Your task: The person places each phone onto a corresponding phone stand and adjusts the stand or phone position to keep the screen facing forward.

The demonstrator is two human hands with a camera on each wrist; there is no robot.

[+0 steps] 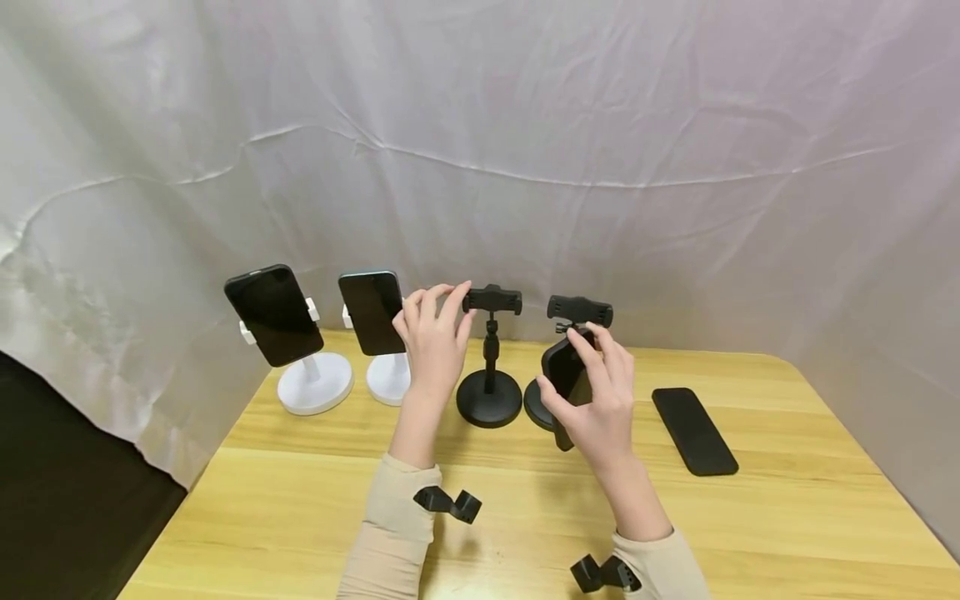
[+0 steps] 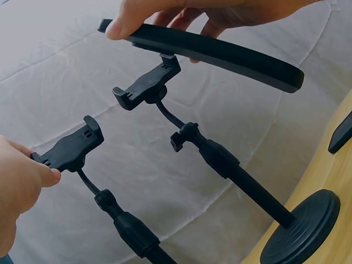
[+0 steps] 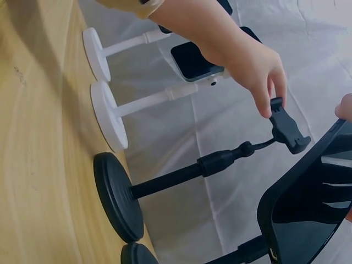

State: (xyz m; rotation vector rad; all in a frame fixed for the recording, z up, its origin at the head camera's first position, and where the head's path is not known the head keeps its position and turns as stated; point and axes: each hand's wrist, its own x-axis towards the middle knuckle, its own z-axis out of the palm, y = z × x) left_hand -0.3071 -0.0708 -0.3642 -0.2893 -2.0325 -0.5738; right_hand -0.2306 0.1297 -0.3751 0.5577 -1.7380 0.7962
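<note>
Woodgrain runs in pale yellow streaks across the bench (image 1: 810, 508), its far corner on the right rounded. The right hand (image 1: 600, 408) grips a black phone (image 1: 561, 367) by its long edges, thumb on one side and fingers on the other; the slab hangs tilted above the bench, in front of the right black stand (image 2: 220, 159), its corners rounded and its glossy face streaked with reflections. That stand has a ridged disc base, a straight post, a small knob and a bracket-shaped head with upturned ends. The left hand (image 1: 437, 342) pinches one end of the matching head of the left black stand (image 1: 491, 358) between thumb and fingers.

To the left, two smooth white stands, the outer one (image 1: 315, 385) and the inner one (image 1: 387, 379), each on a round base, hold an upright, leaning dark phone. Another flat black phone (image 1: 695, 432) lies on the wood to the right. Creased, softly shiny pale fabric (image 1: 562, 125) hangs behind, crossed by a wavy fold line. Beige sleeves (image 1: 393, 533) cover both forearms.
</note>
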